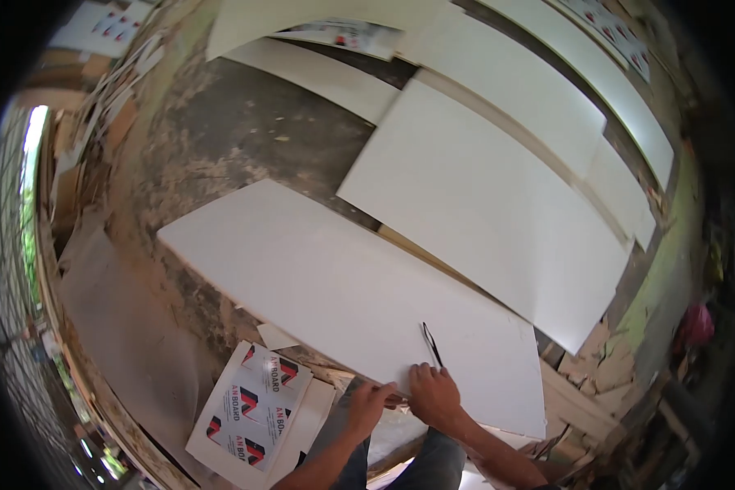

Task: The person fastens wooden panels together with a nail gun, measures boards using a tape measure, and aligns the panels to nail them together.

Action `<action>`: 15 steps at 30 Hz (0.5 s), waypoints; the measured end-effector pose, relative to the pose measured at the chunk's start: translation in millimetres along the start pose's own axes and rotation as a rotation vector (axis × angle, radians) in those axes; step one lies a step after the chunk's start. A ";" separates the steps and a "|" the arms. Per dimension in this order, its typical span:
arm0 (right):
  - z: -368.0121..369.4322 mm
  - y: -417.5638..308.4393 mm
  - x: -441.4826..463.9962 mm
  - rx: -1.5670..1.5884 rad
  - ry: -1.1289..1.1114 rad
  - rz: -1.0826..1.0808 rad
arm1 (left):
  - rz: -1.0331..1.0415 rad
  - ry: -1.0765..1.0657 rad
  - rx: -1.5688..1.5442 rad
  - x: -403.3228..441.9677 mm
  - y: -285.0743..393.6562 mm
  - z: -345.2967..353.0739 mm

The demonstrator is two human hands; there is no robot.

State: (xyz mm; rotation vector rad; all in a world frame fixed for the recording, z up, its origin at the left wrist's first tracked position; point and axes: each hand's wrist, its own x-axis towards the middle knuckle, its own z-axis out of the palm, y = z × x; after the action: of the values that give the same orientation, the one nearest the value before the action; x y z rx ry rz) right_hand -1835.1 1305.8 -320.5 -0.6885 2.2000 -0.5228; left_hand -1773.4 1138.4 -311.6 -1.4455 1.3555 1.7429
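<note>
A long white board [302, 278] lies in front of me, its near edge close to my knees. My left hand [371, 407] is closed at that near edge, thumb on top and other fingers partly hidden below. Right beside it, my right hand [434, 397] rests on the board with its fingers laid on the white surface. Just beyond those fingers lies a slim black tool [429, 339], its near end close to the fingertips. I cannot tell what kind of tool it is.
Beyond lies another white board [490, 204], with more long pale panels [531, 82] stacked behind. At lower left, a printed sheet [257, 404] marked "ANBOARD" lies on pale boards. Wood scraps [584, 400] lie at right, and a brown sheet [126, 310] at left on the stained floor [261, 122].
</note>
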 end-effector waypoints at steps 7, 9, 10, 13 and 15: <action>-37.3 5.4 1.0 -0.205 0.110 0.048 | 1.149 0.110 1.259 -4.2 163.5 -23.4; -45.2 7.8 2.0 -0.306 0.092 0.115 | 1.531 0.107 1.545 32.2 187.0 -28.5; -46.4 9.5 3.5 -0.337 0.112 0.100 | 1.671 0.132 1.629 54.5 188.1 -33.0; -43.9 22.7 9.4 -0.430 0.000 0.086 | 1.536 -0.019 2.071 129.7 159.3 -38.7; -56.1 25.3 4.2 -0.452 0.054 0.048 | 1.322 -0.187 2.075 112.1 171.0 -23.4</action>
State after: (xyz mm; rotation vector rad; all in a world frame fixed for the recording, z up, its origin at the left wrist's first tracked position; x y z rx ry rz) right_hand -1888.2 1331.0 -301.6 -0.8569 2.4037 -0.0124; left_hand -1943.0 1028.6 -350.4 0.8847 2.5580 -0.0538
